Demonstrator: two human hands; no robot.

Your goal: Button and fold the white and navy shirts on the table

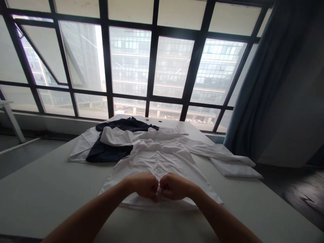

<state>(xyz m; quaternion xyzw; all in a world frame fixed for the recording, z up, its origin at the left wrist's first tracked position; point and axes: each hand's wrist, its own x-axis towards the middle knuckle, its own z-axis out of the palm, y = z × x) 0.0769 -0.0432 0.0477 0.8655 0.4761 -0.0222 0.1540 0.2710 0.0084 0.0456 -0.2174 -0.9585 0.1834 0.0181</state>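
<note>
A white long-sleeved shirt (172,158) lies spread on the table, its hem towards me and its buttoned front running up the middle. My left hand (144,185) is closed at the front placket near the hem. Right beside it, my right hand (176,186) is closed on the other side of the same placket, the knuckles of both almost meeting. The fingertips are tucked under and hard to see, and a bit of the shirt's cloth shows between the hands. One sleeve stretches out to the right, while the other lies over dark clothing.
A dark navy garment (108,152) lies at the left, partly over another white garment (82,146). Folded white cloth (234,168) sits at the right edge of the white table (63,199). Behind stand large windows and a blue-grey curtain (249,98).
</note>
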